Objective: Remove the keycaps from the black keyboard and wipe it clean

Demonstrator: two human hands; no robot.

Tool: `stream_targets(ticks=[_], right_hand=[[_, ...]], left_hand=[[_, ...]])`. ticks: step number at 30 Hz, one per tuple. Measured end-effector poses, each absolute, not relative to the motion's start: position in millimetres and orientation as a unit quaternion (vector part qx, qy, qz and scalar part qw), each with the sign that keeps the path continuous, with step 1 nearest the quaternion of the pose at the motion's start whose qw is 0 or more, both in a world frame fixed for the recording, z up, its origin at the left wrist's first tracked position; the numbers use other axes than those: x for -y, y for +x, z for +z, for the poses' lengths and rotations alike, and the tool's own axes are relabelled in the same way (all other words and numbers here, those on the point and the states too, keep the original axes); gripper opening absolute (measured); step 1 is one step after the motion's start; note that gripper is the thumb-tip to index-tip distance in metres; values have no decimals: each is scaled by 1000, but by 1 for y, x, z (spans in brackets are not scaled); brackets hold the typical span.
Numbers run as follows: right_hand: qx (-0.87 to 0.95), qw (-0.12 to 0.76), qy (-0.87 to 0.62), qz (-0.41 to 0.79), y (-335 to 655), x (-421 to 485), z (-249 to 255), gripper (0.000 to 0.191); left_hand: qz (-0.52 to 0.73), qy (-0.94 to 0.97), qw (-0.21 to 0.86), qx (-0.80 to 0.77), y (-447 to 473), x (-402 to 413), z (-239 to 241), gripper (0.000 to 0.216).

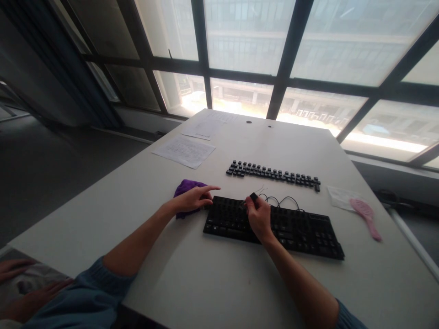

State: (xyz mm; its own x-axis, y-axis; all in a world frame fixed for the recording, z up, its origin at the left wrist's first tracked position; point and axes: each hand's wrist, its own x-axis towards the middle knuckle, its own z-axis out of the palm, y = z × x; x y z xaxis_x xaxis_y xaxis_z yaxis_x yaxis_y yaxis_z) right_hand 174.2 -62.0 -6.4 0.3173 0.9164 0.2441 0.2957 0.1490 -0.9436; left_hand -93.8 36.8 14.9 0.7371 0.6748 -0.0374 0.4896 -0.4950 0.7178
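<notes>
A black keyboard (302,228) lies on the white table (212,274), with many of its keycaps off. My right hand (259,217) is over its upper middle, fingers pinched on a small black keycap (253,196). My left hand (194,199) rests at the keyboard's left end, index finger stretched out, lying on a purple cloth (187,187). Behind the keyboard, several removed black keycaps (272,173) are lined up in rows. A thin black cable (281,200) loops along the keyboard's far edge.
A pink brush (366,215) lies on a clear bag (339,197) at the right. Two printed sheets (185,151) sit at the far left of the table. Large windows stand behind the table. Another person's hands (13,274) show at the lower left corner.
</notes>
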Motion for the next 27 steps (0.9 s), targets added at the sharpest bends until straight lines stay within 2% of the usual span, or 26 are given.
stream_targets(ticks=[2,6,14,20,27], right_hand=[[508,564,-593,267,174,62,-7,33],[530,557,-579,271,173,63,-10,31],[618,505,-530,286,172,65,-9,25],[652,466,-532,275,175,65,-3,26],[692,436,-498,287,177,69,8,23]], left_hand=[[121,862,321,-373,-89,-33,22,51],[209,870,178,-409,-67,-18,31,37],[236,886,261,-301,-25,30,32,23],[216,895,269,-284,-23,36,26,49],[217,895,268,-283,-24,31,17,46]])
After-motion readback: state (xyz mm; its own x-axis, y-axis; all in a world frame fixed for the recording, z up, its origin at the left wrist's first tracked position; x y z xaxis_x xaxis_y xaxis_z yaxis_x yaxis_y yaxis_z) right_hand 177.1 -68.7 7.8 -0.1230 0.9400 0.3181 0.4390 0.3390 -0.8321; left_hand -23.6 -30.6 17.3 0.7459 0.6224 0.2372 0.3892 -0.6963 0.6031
